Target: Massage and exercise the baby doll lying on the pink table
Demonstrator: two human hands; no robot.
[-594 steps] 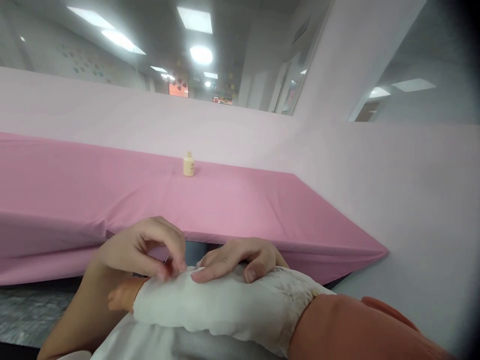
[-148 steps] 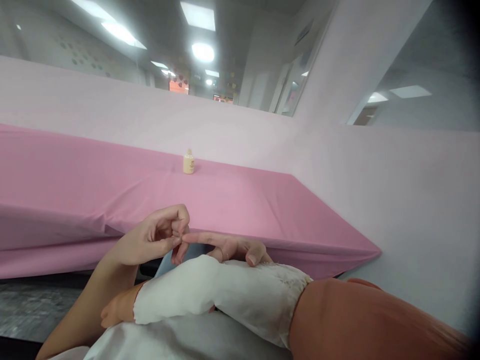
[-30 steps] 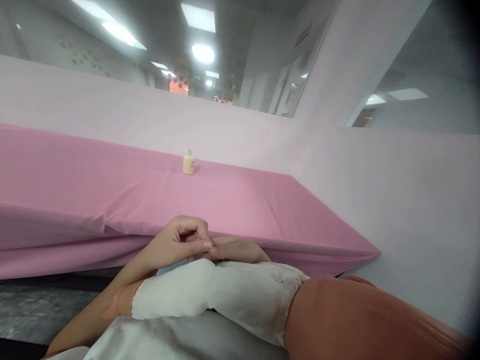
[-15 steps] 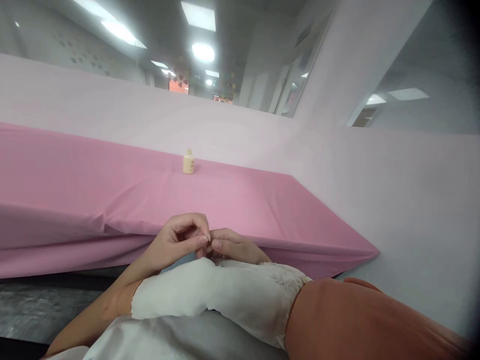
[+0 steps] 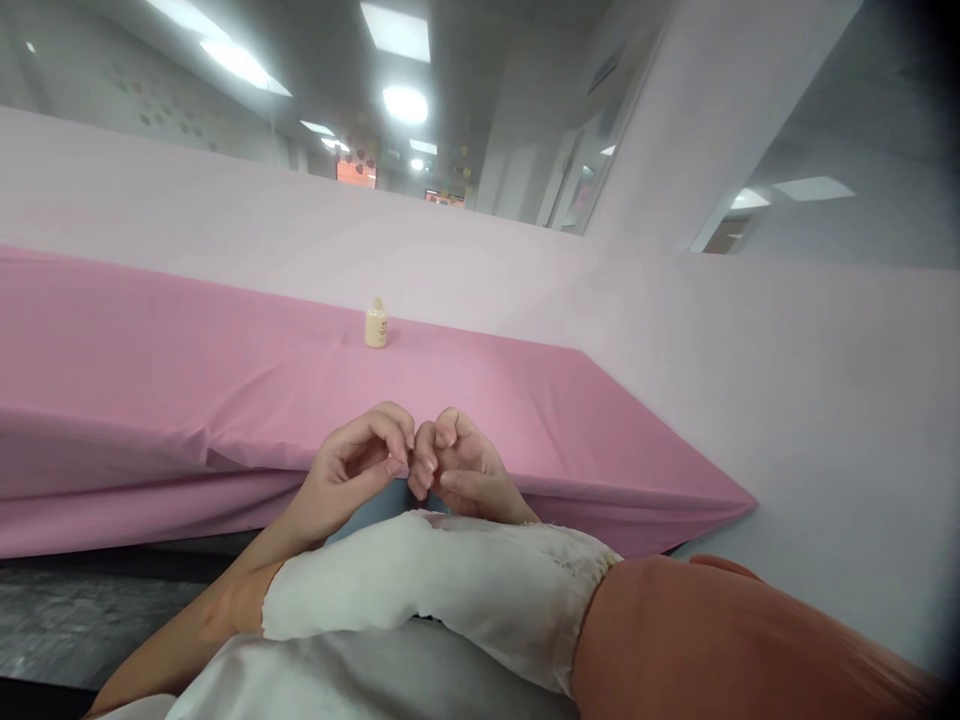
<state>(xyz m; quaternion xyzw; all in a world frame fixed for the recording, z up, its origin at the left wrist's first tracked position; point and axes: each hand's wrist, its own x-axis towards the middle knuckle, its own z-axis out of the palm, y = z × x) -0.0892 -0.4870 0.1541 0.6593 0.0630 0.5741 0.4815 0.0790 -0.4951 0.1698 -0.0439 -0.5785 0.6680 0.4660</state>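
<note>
The head view shows a doll (image 5: pixel 690 640) lying across the person's front, its orange-brown head to the right, its white garment (image 5: pixel 495 585) just below the hands. Good handling here seems to call for letting the doll rest level against the body, so that neither forearm tips it, with wrists loose and fingertips light. The right hand (image 5: pixel 469 465) is loosely cupped, fairly wide, with nothing seen in it. The left hand (image 5: pixel 341 465) curls narrow, thumb near fingertips; whether it pinches anything tiny, I cannot tell. The two hands nearly meet or touch. Beyond, a pale wall (image 5: pixel 825 420) turns a corner, with a glass pane (image 5: pixel 510 60) showing bright ceiling lights (image 5: pixel 397 32). A creased pink cloth (image 5: pixel 465 390) covers the surface ahead, and a small cream bottle (image 5: pixel 376 330) stands upright on it, near the wall.
</note>
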